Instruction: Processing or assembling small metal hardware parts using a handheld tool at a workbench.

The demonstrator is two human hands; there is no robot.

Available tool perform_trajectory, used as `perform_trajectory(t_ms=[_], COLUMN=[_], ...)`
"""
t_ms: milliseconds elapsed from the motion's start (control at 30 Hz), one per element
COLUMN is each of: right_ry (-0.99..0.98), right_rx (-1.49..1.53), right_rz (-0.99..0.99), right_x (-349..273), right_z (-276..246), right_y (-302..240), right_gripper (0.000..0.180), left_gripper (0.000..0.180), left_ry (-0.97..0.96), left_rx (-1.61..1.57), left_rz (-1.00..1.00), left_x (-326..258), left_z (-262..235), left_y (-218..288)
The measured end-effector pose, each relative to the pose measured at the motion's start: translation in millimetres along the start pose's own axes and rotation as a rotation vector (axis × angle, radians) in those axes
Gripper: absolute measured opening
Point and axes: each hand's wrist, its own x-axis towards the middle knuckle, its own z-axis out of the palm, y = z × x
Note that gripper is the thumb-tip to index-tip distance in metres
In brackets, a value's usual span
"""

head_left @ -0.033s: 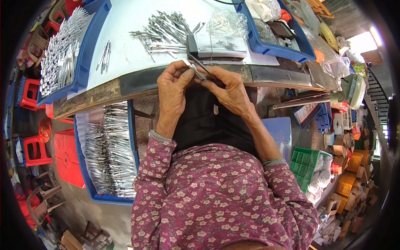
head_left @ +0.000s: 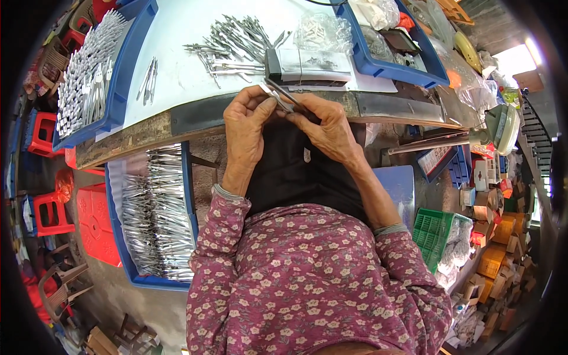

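Observation:
My left hand (head_left: pixel 245 121) is closed, thumb and fingertips pinching a small white-and-silver metal piece (head_left: pixel 267 91) just over the table's front edge. My right hand (head_left: pixel 331 127) is closed round a slim dark metal tool (head_left: pixel 285 92), whose kind I cannot make out; its far end lies by the piece and the hands nearly meet. Just beyond stands a dark block (head_left: pixel 273 65) beside a pale box-shaped piece (head_left: pixel 313 64) with a wire around it. A pile of slim silver metal pieces (head_left: pixel 242 38), resembling drawing compasses, lies on the white table sheet (head_left: pixel 177 35).
At the left, a blue tray (head_left: pixel 121 89) holds rows of white-topped pieces. Below the table another blue tray (head_left: pixel 160 284) holds silver ones. A clear bag (head_left: pixel 322 32) and a blue bin (head_left: pixel 384 72) stand at the back right. Red stools (head_left: pixel 97 222) are at the left.

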Motion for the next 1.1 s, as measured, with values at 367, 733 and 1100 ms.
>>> perform_trajectory(t_ms=[367,733,1100], right_ry=[-0.038,-0.071,0.111], right_rx=[-0.507,-0.704,-0.057], right_rz=[-0.247,-0.31,0.096], right_x=[29.5,63.9,86.4], right_z=[-38.9,-79.0,-76.7], right_y=[8.1,27.7,15.0], right_gripper=[0.024,0.022,0.017], left_gripper=[0.013,0.009,0.01], left_ry=[-0.022,0.017,0.072], left_rx=[0.233,1.046,1.254], left_rz=[0.092,0.466,0.423], left_x=[25.2,58.2,58.8], left_z=[11.1,29.2,33.4], left_y=[3.1,-1.5,-2.6])
